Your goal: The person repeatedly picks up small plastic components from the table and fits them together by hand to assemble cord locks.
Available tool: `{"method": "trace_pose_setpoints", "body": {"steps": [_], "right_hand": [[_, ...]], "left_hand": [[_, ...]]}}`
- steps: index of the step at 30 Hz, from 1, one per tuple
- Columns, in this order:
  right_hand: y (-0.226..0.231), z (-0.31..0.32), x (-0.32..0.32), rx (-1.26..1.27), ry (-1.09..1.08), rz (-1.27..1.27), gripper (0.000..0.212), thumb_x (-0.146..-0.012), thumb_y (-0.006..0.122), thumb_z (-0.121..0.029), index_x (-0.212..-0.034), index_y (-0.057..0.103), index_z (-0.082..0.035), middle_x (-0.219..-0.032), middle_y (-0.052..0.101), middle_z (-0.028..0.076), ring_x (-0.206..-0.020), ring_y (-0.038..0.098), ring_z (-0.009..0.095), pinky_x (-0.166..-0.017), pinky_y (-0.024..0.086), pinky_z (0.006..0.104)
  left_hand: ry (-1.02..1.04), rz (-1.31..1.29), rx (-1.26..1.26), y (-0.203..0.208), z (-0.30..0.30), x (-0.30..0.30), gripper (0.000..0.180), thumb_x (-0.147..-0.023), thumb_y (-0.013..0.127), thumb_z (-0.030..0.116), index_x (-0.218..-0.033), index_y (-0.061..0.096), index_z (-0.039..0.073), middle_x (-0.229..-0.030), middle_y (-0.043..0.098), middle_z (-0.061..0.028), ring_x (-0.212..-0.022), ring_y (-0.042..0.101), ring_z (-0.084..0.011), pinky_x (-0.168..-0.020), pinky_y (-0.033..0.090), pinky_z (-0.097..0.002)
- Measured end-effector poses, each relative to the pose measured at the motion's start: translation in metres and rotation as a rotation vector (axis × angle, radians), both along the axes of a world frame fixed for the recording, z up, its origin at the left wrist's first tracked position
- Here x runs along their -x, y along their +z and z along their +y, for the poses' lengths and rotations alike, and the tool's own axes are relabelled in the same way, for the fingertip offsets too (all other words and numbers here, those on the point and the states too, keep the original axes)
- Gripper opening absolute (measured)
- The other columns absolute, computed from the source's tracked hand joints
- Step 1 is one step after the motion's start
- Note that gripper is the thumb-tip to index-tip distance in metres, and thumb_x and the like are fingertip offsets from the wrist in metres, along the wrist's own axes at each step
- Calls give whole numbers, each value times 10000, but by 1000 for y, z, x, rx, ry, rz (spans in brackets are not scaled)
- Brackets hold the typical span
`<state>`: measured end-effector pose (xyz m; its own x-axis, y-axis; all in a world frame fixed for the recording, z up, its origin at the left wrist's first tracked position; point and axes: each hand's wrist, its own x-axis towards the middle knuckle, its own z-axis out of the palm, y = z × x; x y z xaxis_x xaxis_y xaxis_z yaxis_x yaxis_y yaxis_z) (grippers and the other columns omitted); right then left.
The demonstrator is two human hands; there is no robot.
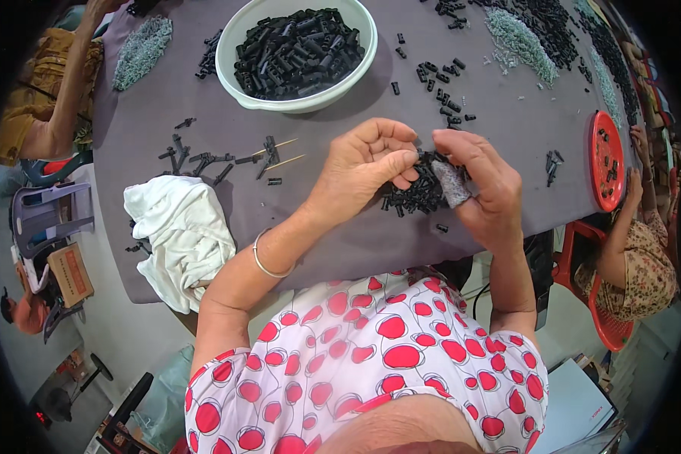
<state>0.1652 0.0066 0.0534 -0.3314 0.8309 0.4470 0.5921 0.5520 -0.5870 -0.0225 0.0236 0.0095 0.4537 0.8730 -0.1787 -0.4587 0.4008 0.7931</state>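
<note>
Both of my hands are raised close together over a small heap of tiny black plastic parts (416,194) on the table. My left hand (367,160) has its fingers curled and the thumb pressed against them; whatever sits in that pinch is too small to name. Opposite it, my right hand (490,180) is bent inward, its thumb wrapped in a grey speckled cloth strip (452,184). Dark bits show by its fingertips, but I cannot make out what it grips. One loose black piece (442,228) lies just below the heap.
A pale green bowl (295,106) full of black cylindrical parts stands at the back. Left are a white cloth (180,234), joined black pieces (204,160) and wooden sticks (286,162). Silvery small parts (518,44) lie far right, near a red tray (607,163). People sit at both sides.
</note>
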Motion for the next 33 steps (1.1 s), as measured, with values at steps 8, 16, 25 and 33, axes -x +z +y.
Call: {"method": "trace_pose_setpoints", "body": {"steps": [8, 16, 25, 33], "right_hand": [[-4, 0, -6, 213, 145, 153, 297, -644, 666, 24, -933, 638, -40, -853, 595, 103, -753, 598, 277, -652, 488, 347], [-1, 5, -11, 145, 239, 146, 287, -653, 679, 8, -937, 642, -21, -822, 597, 80, -734, 587, 247, -633, 475, 330], [-5, 31, -38, 235, 51, 238, 215, -739, 611, 41, -946, 646, -7, -849, 612, 99, -769, 602, 203, -696, 478, 283], [-28, 69, -48, 161, -150, -67, 217, -737, 607, 10, -949, 637, -26, -846, 581, 76, -758, 566, 191, -707, 451, 280]], "left_hand": [[-158, -80, 77, 1, -6, 6, 275, -900, 608, 75, -1131, 519, -42, -901, 632, -83, -761, 630, -128, -667, 540, -256], [-366, -10, 78, 5, 4, 12, 221, -912, 610, 140, -1056, 596, -28, -876, 650, -81, -743, 640, -134, -662, 532, -249], [-409, -23, 96, 4, 6, 19, 186, -918, 602, 159, -1019, 589, 4, -857, 640, -64, -692, 615, -112, -643, 509, -240], [-369, -64, 123, -5, 7, 16, 177, -915, 595, 146, -1018, 580, 3, -865, 630, -72, -680, 618, -123, -625, 537, -268]]}}
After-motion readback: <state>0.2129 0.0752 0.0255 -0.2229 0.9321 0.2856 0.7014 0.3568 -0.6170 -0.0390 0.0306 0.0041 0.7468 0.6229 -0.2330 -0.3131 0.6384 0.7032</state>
